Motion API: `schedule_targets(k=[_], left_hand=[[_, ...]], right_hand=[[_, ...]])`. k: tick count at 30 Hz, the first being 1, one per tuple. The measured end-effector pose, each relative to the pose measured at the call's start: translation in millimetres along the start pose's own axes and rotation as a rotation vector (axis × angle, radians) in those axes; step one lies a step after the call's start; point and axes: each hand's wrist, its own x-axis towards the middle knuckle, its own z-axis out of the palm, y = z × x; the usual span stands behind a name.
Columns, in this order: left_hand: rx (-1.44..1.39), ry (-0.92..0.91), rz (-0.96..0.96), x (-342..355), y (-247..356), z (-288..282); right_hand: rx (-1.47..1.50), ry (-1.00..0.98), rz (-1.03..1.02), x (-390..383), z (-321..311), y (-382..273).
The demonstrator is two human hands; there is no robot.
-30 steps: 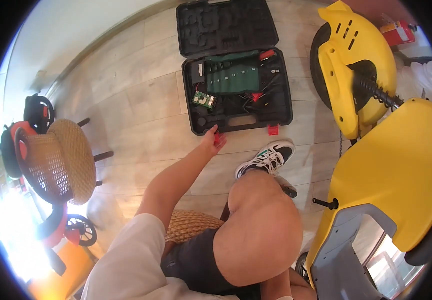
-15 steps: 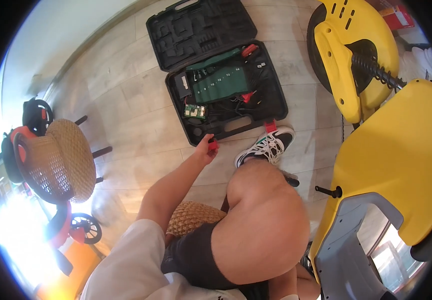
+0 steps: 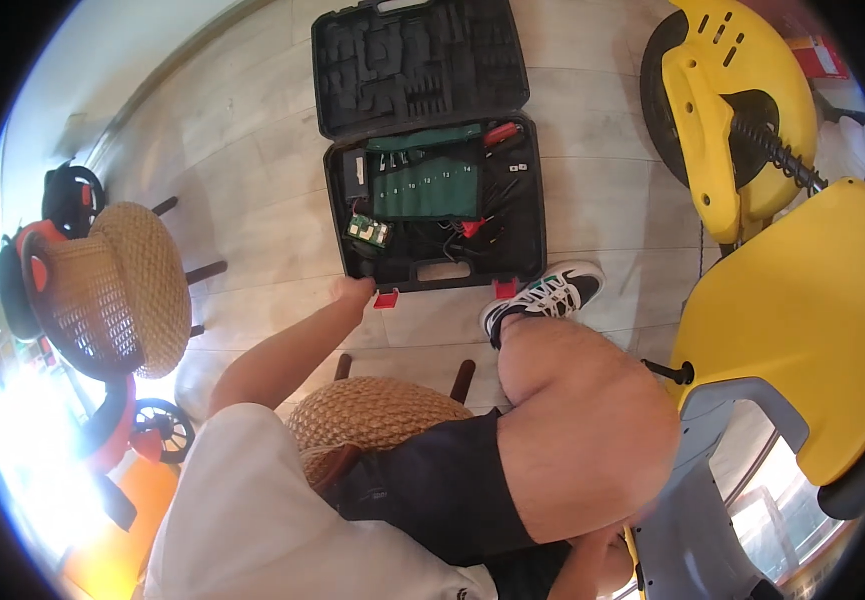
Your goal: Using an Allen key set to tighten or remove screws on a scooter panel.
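A black plastic tool case (image 3: 535, 215) lies unfolded on the floor in front of me, its molded lid (image 3: 418, 60) tipped back on the far side. My left hand (image 3: 355, 290) grips the case's near left corner, beside a red latch (image 3: 386, 299). Inside the case are a green tool roll (image 3: 427, 190), a small green circuit board (image 3: 369, 230), a red-handled tool (image 3: 502, 134) and dark cables with red parts (image 3: 471, 228). My right hand (image 3: 605, 548) is low at the right, against my bent leg; its fingers are mostly hidden.
A large yellow vehicle body (image 3: 783, 320) with a spring and wheel stands on the right. To the left is a woven stool (image 3: 143, 290) beside small wheeled things. Another woven stool (image 3: 383, 410) is beneath me. My shoe (image 3: 553, 295) rests by the case's near right corner.
The case has turned to lie straighter before me, its near right corner coming closer. My left hand has shifted from the red latch to the near left corner.
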Motion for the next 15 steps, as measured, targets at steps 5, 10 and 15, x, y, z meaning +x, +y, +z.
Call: schedule_targets(k=[5,10,15], left_hand=[[0.171,0.518,1.372,-30.1,124.1,-29.5],[0.592,0.636,1.43,-18.5,225.2,-38.2],[0.77,0.569,1.319,-14.4,253.2,-51.6]], right_hand=[[-0.02,0.243,-0.37,-6.8,40.6,-103.3],[-0.588,-0.1,-0.598,11.9,51.9,-146.2],[-0.54,-0.056,-0.586,13.3,42.9,-139.4]])
